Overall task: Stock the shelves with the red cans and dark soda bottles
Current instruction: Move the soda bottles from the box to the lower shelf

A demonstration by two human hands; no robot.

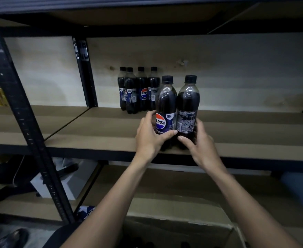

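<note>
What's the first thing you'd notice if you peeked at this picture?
Two hands jump out first: the left hand grips a logo-facing soda bottle and the right hand grips a second soda bottle, side by side near the front edge of the wooden shelf. Behind them, four more dark bottles stand in a cluster at the back of it.

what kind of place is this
Likely a stockroom: dark metal racking with board shelves, soda bottles grouped at the back, and an open cardboard box below.
</note>
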